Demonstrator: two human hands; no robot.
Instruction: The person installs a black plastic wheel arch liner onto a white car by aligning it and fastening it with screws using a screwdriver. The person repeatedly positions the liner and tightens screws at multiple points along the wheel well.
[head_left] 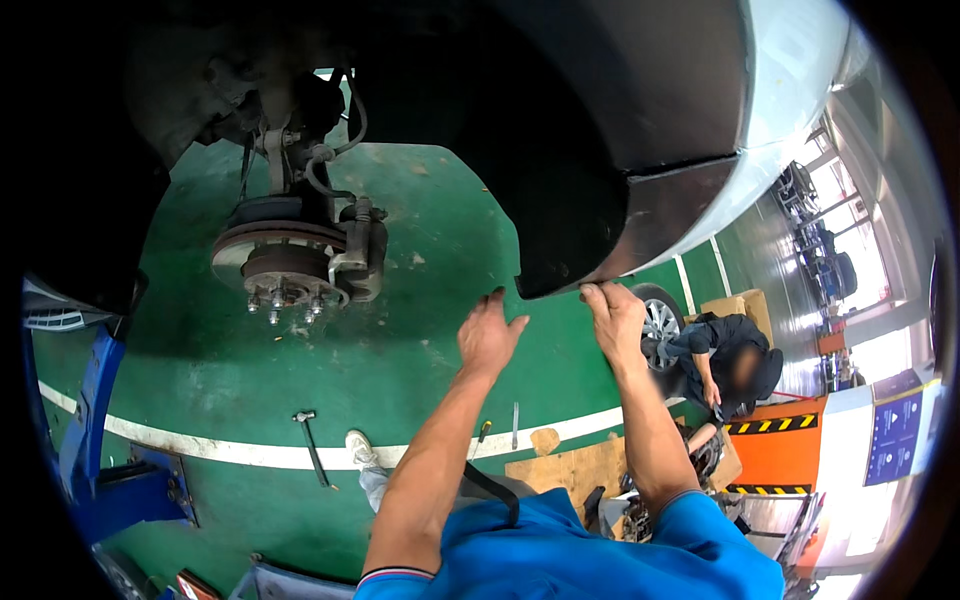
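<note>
The lower corner of a car's dark bumper [672,205] hangs ahead of me on the right, beside the black wheel-arch liner [565,225]. My right hand [614,312] is closed on the bumper's bottom edge, thumb and fingertips against it. Just left of the liner's lower tip, my left hand [486,336] is raised with its thumb spread from the fingers, holding nothing. Its fingertips come near the liner but look apart from it. Farther left, a bare wheel hub with studs [285,290] sits under the brake disc [235,250], with a brake caliper [362,255] at its side.
A hammer [314,455], a screwdriver [485,431] and a thin metal strip [515,425] lie on the green floor. Blue lift arm [95,420] stands left. At right a person [735,350] crouches by a wheel [660,318], near cardboard [560,468] and an orange barrier [775,450].
</note>
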